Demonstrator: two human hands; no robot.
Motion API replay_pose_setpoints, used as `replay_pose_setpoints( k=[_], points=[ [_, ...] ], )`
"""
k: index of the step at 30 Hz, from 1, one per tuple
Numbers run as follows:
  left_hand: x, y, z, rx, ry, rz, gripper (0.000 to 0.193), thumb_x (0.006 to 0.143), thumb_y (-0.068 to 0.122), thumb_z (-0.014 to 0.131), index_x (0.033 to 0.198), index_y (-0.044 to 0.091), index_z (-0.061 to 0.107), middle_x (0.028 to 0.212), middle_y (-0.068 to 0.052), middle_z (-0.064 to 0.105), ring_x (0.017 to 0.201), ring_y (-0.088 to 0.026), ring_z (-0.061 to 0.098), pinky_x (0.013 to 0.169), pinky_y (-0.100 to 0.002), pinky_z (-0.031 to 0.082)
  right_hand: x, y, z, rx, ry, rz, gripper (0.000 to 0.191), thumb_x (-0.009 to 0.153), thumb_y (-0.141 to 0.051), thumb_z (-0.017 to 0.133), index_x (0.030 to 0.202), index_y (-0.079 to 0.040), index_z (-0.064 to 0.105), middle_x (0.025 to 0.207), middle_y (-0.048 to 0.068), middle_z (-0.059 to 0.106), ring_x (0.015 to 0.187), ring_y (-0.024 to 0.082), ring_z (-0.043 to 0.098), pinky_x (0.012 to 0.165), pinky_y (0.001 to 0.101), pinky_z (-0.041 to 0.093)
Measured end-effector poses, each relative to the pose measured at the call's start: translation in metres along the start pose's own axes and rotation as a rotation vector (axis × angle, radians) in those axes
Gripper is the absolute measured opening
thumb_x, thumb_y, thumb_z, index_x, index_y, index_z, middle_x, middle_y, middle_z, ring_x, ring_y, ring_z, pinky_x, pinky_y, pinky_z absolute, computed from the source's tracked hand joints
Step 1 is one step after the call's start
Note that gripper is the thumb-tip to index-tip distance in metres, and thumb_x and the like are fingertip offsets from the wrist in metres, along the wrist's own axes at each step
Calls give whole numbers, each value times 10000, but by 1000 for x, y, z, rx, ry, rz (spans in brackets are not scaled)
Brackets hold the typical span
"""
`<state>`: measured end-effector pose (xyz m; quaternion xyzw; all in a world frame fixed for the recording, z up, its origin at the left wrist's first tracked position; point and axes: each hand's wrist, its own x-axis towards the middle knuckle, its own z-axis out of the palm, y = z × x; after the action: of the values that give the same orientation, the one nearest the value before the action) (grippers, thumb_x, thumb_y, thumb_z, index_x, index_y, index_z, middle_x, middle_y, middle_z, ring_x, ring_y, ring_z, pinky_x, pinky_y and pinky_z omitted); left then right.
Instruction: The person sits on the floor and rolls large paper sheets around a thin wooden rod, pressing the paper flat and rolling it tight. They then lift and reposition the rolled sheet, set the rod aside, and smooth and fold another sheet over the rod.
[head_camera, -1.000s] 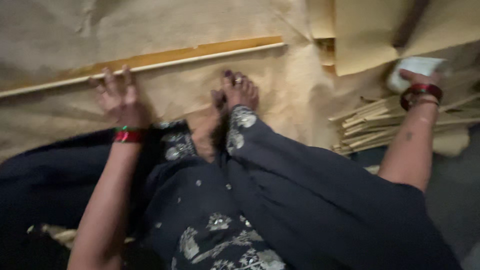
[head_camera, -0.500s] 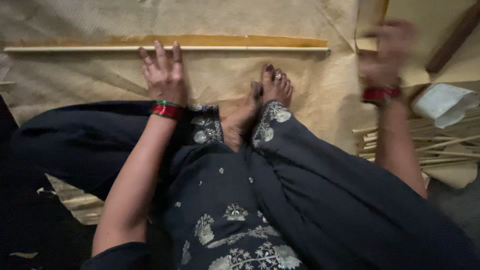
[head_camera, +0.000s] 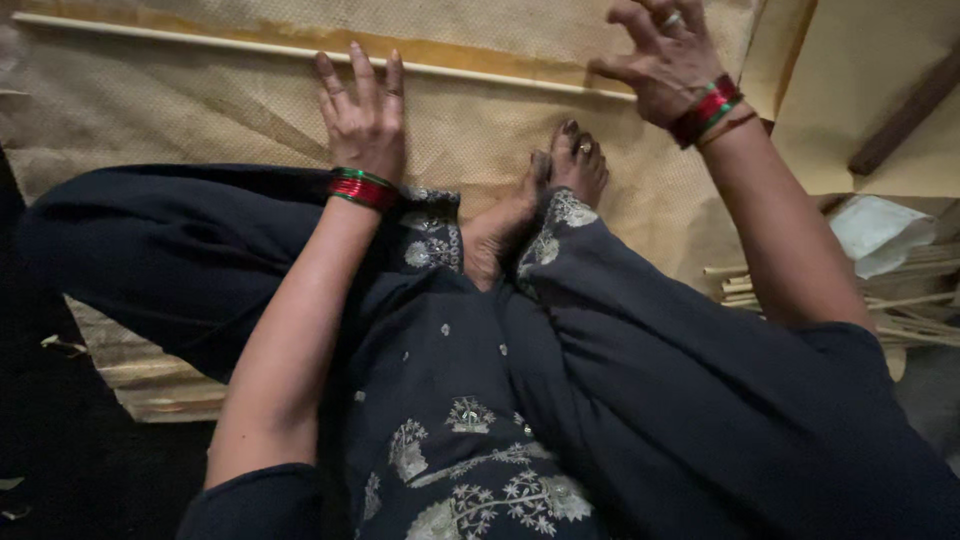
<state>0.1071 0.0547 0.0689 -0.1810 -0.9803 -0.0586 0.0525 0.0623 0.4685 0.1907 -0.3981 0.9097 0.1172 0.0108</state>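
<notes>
I sit cross-legged in dark embroidered clothes on a large sheet of tan textured paper (head_camera: 200, 110). My left hand (head_camera: 365, 115) lies flat on the sheet, fingers spread, just below a long thin pale stick (head_camera: 300, 50) that runs across the sheet along a yellow-brown strip. My right hand (head_camera: 665, 60) hovers with curled, parted fingers over the right end of that stick and holds nothing. Both wrists wear red and green bangles. My bare feet (head_camera: 560, 175) rest on the paper between my hands.
A bundle of thin sticks (head_camera: 900, 310) lies at the right, with a crumpled white cloth or paper (head_camera: 880, 235) on top. More tan sheets (head_camera: 880, 70) are stacked at the upper right. Dark floor (head_camera: 60, 450) shows at the lower left.
My right hand has come from the sticks and white wad at the right over to the stick's right end. My left hand has stayed flat on the paper.
</notes>
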Motion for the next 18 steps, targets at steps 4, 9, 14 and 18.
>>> replay_pose_setpoints(
  k=[4, 9, 14, 18],
  points=[
    [-2, 1, -1, -52, -10, -14, 550, 1098, 69, 516, 1637, 131, 433, 1617, -299, 375, 1444, -645, 266, 1087, -693, 427, -37, 10, -5, 74, -56, 33, 326, 899, -139, 690, 1149, -347, 709, 1371, 29, 509, 1440, 227, 406, 1197, 427, 241],
    [-4, 2, -3, -50, -24, -26, 550, 1082, 59, 525, 1619, 143, 439, 1625, -298, 383, 1440, -647, 279, 1090, -690, 418, -40, 7, 4, 63, -50, 46, 424, 868, -108, 678, 1208, -360, 709, 1395, 26, 510, 1429, 233, 402, 1196, 444, 279],
    [-4, -1, -3, -71, -28, -3, 542, 1092, 66, 524, 1625, 122, 444, 1628, -312, 359, 1444, -656, 256, 1121, -708, 395, -26, 11, 22, 86, -59, -15, 505, 854, -79, 686, 1265, -371, 692, 1504, 58, 486, 1480, 266, 383, 1176, 432, 295],
    [-7, -2, 0, -40, -46, 4, 538, 1100, 43, 513, 1630, 107, 448, 1644, -319, 352, 1438, -670, 242, 1103, -714, 394, -51, 27, 8, -229, -141, -29, 636, 789, -115, 692, 1250, -551, 670, 1500, -20, 484, 1397, 182, 358, 1127, 420, 289]
  ],
)
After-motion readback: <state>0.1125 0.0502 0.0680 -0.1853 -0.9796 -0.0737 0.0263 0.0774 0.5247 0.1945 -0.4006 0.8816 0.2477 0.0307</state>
